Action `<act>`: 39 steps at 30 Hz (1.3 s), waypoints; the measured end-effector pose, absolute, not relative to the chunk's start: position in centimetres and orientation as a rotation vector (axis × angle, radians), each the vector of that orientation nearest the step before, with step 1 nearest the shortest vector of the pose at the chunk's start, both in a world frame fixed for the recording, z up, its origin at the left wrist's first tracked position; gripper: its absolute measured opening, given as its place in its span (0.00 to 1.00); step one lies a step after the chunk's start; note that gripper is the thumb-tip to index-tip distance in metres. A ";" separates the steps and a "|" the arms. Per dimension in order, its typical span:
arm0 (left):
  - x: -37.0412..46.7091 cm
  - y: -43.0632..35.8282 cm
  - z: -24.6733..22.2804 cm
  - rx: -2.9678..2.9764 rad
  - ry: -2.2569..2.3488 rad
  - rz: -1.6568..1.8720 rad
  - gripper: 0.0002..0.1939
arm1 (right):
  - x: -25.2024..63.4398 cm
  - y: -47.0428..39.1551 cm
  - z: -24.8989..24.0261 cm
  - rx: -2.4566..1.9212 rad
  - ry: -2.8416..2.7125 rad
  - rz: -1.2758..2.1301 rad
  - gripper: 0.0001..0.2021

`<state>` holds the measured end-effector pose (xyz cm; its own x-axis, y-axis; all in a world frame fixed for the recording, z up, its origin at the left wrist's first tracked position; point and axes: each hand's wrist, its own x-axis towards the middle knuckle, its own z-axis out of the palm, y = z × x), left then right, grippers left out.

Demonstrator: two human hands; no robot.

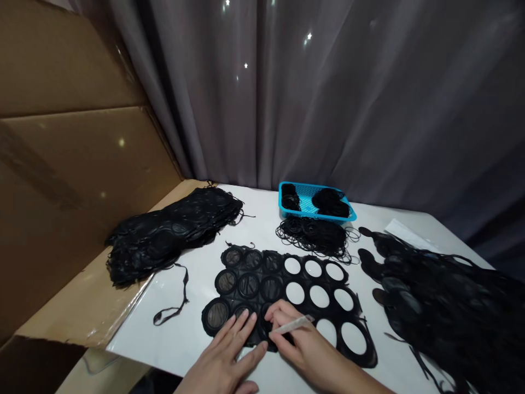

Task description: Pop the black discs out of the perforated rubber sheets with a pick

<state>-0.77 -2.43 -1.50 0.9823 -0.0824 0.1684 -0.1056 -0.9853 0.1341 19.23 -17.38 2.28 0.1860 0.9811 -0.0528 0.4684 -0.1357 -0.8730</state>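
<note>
A black rubbery sheet [255, 268] with rows of round rings lies flat on the white table. Its right-hand circles are cut through and show white, while those on the left are filled with dark material. My left hand [232, 353] rests on the sheet's lower left part, fingers spread. Just to its right, my right hand [297, 339] grips a thin, pale translucent tool [292, 325] like a pen, its tip at a ring in the bottom row. The fingers partly hide that ring.
Stacked black sheets [172, 232] lie at the left beside a cardboard box [82, 164]. Behind the sheet are thin black rings [314, 235] and a blue basket [305, 198]. Black scraps [443, 306] and a white packet [410, 234] are at the right. A black strip [184, 284] lies left.
</note>
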 end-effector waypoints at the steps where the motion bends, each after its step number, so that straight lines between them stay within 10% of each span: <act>1: -0.8 -2.4 -1.6 2.980 -0.143 0.253 0.45 | 19.2 -17.4 2.3 -1.720 -1.380 0.870 0.06; 18: -0.3 -2.3 -0.4 2.925 -0.121 0.196 0.42 | 16.4 -17.7 -2.7 -1.844 -1.769 0.196 0.13; 34: 2.8 -0.6 0.1 2.943 -0.039 0.298 0.24 | 24.6 -13.9 2.2 -1.798 -1.367 0.474 0.08; 39: 4.5 0.1 -0.5 2.989 -0.039 0.246 0.36 | 23.4 -13.5 1.4 -1.765 -1.441 0.628 0.07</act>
